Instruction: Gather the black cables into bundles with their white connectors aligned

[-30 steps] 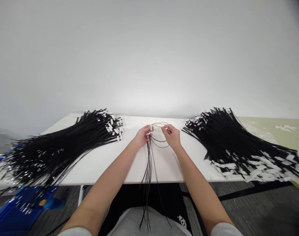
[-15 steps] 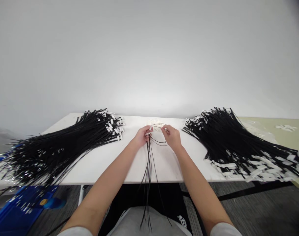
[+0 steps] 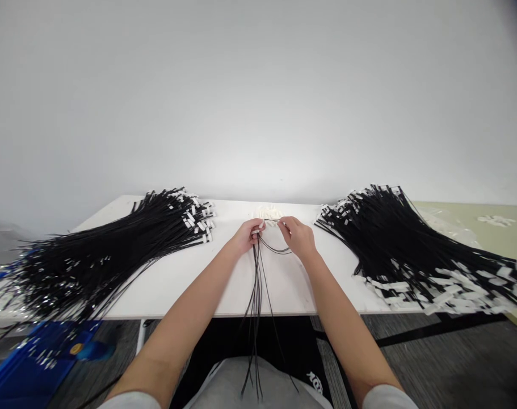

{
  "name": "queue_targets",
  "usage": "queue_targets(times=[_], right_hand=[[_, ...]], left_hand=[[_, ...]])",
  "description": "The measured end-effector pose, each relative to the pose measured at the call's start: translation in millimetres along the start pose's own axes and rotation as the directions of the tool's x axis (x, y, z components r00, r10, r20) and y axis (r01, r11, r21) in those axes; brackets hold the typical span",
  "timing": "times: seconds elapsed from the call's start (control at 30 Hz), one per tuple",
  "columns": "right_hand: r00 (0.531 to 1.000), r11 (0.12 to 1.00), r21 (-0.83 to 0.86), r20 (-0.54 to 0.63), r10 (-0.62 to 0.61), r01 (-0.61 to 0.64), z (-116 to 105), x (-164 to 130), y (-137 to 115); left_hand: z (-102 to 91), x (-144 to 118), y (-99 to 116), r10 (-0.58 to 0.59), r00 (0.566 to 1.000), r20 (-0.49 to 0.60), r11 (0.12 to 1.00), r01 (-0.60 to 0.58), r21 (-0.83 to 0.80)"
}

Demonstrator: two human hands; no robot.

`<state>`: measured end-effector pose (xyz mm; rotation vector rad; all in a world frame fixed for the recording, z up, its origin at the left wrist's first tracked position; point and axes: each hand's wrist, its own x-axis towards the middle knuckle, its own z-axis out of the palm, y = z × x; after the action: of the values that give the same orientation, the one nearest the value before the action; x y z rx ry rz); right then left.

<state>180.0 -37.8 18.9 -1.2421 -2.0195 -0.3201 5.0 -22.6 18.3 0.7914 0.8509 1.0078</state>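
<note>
Mid-worktop, the left hand pinched a bundle of ties trailing over the near edge; the right hand gripped one looped tie. Loose grip risked strands slipping floorward.

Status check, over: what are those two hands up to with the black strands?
Left hand pinching a bunch of black strands hanging off the table edge. Right hand looping one strand. Big piles either side, nothing blocking.

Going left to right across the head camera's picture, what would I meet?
Blue bin → left cable pile → left hand → right hand → right cable pile → green table.
</note>
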Motion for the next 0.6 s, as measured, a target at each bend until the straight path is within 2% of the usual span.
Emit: queue_targets(times=[0.2, 0.5, 0.6], right_hand=[[0.997, 0.99, -0.122, -0.004, -0.073, 0.072, 4.8, -1.9, -3.3], [0.994, 0.993, -0.041, -0.004, -0.109, 0.108, 10.6, -3.8, -2.6], [0.991, 0.992, -0.033, -0.058, -0.12, 0.119, 9.5, -2.1, -4.9]], left_hand=[[2.7, -2.2, -4.5, 0.02, 0.998, 0.067, 0.984, -0.032, 0.175], [-3.7, 3.6, -9.1, 0.004, 0.998, 0.068, 0.978, -0.018, 0.209], [-2.0, 3.4, -8.1, 0.002, 0.997, 0.073, 0.987, -0.014, 0.16]])
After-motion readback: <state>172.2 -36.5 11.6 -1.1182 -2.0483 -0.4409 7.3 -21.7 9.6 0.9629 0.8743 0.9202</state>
